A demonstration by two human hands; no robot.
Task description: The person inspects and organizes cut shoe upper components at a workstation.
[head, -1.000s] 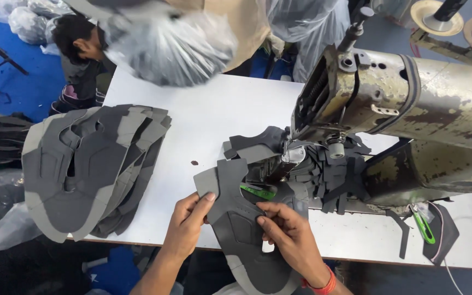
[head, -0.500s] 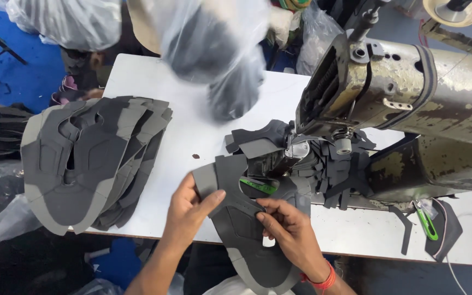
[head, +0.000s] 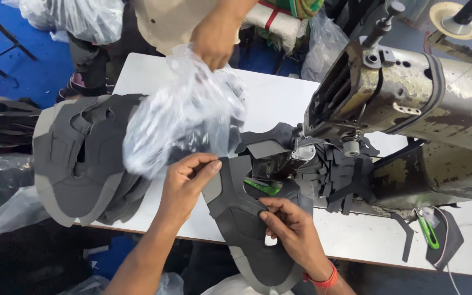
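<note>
Grey shoe upper (head: 247, 218) (flat) lies pinched between both hands (head: 236, 210).

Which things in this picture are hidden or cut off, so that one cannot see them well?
- Needle area of the worn metal sewing machine, head view: hidden behind its head and the dark grey shoe upper piece.
- Stack of grey cut pieces: right part covered by the clear plastic bag.
- Another person's hand holding the bag: body cut off by the top edge.
- Left hand, right hand: fingertips partly hidden.

Clear plastic bag (head: 184, 117) hides part of the grey stack (head: 77, 158).
</note>
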